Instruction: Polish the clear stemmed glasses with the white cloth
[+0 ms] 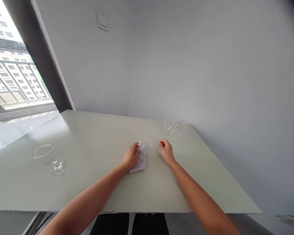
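Near the middle of the pale table, my left hand is closed on the edge of a folded white cloth that lies on the tabletop. To the right of the cloth is my right hand, its fingers curled together; what they hold, if anything, is too small to make out. Just beyond my right hand, several small clear glasses stand close together near the table's back right corner. A large clear stemmed glass is at the left, with its round foot on the table.
Grey walls rise behind and to the right of the table, with a white switch on the back one. At the left is a window with a railing outside. The table's front edge runs below my forearms.
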`<state>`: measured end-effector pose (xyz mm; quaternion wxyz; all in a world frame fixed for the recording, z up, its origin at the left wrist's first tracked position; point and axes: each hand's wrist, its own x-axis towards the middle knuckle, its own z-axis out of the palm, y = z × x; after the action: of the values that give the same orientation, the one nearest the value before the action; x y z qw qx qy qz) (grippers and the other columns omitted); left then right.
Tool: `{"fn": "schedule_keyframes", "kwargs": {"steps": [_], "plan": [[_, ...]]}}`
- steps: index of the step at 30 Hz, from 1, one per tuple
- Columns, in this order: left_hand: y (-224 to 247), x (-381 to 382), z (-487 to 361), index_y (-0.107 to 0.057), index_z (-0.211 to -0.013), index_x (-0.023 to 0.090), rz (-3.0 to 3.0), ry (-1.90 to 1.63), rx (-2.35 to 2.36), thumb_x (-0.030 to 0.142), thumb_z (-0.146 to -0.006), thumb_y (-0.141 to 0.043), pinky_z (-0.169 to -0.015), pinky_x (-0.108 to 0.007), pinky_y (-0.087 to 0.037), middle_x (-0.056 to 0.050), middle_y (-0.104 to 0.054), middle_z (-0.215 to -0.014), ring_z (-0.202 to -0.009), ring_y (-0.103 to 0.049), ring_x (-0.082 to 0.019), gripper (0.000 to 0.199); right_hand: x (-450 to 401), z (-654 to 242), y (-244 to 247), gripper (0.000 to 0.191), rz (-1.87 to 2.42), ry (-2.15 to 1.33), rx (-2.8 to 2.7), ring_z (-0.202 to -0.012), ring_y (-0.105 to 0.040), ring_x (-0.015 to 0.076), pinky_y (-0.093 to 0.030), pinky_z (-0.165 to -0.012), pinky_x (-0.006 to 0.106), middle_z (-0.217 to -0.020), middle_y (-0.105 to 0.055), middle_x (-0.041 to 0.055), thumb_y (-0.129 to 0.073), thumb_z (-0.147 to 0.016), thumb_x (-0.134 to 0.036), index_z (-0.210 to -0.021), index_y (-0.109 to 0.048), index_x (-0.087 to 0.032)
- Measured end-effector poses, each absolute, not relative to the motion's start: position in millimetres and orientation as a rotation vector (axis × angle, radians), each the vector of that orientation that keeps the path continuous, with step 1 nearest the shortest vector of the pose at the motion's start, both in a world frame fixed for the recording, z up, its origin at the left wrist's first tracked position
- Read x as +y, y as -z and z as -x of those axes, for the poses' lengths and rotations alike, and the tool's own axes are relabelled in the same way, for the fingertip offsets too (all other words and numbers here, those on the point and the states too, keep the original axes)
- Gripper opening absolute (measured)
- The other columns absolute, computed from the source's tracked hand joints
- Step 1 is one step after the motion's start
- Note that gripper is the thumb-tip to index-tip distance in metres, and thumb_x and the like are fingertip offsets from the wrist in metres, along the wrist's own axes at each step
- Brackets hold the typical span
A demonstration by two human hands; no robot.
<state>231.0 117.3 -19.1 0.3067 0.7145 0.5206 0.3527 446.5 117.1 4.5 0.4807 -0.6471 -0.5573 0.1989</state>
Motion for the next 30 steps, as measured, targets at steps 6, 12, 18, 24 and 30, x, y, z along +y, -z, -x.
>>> {"fn": "schedule_keyframes", "kwargs": {"steps": [6,12,18,24,30], "plan": [[8.8,120.1,-226.2,-0.047,-0.114,0.023,-1.682,-1.163,1.402,0.029,-0.084,-0.042,-0.088,-0.035,-0.042,-0.007,-0.059,-0.111,-0.102,-0.055,-0.017,0.031,76.7,-367.1,-9.1,0.024,1.098,-0.376,-2.446,-0.081,-0.053,0.0195,-0.041,-0.071,0.031,-0.087,-0.06,0.0038,-0.06,-0.075,-0.041,-0.09,-0.062,-0.023],[-50.0,83.1,-209.7,-0.051,-0.109,0.024,-1.952,-1.352,1.274,0.026,-0.086,-0.043,-0.087,-0.033,-0.043,-0.004,-0.057,-0.111,-0.102,-0.053,-0.016,0.025,80.7,-370.0,15.3,0.017,1.179,-0.152,-2.437,-0.084,-0.052,0.0217,-0.042,-0.073,0.035,-0.089,-0.059,0.0053,-0.057,-0.08,-0.025,-0.095,-0.063,-0.021],[-50.6,42.2,-156.9,-0.043,-0.109,0.02,-1.582,-2.446,1.678,0.022,-0.08,-0.052,-0.095,-0.04,-0.035,-0.009,-0.046,-0.114,-0.111,-0.045,-0.02,0.03,87.0,-387.3,19.6,0.019,1.166,-0.289,-2.333,-0.088,-0.054,0.0211,-0.043,-0.078,0.036,-0.092,-0.06,0.0047,-0.057,-0.078,-0.018,-0.096,-0.062,-0.021],[-17.2,50.1,-61.1,-0.023,-0.128,0.024,-0.536,-2.391,2.25,0.031,-0.07,-0.061,-0.099,-0.039,-0.03,-0.011,-0.03,-0.129,-0.12,-0.034,-0.021,0.07,87.4,-386.1,17.7,0.019,1.158,-0.306,-2.35,-0.088,-0.054,0.0208,-0.044,-0.078,0.036,-0.092,-0.06,0.0039,-0.055,-0.078,-0.018,-0.096,-0.063,-0.023],[-5.7,64.9,-21.8,-0.016,-0.134,0.024,-0.544,-1.97,2.018,0.035,-0.064,-0.067,-0.086,-0.035,-0.04,-0.009,-0.048,-0.118,-0.1,-0.051,-0.019,0.088,86.7,-385.5,16.1,0.02,1.191,-0.283,-2.363,-0.087,-0.054,0.0205,-0.044,-0.077,0.036,-0.092,-0.06,0.0035,-0.055,-0.078,-0.018,-0.096,-0.063,-0.023]]}}
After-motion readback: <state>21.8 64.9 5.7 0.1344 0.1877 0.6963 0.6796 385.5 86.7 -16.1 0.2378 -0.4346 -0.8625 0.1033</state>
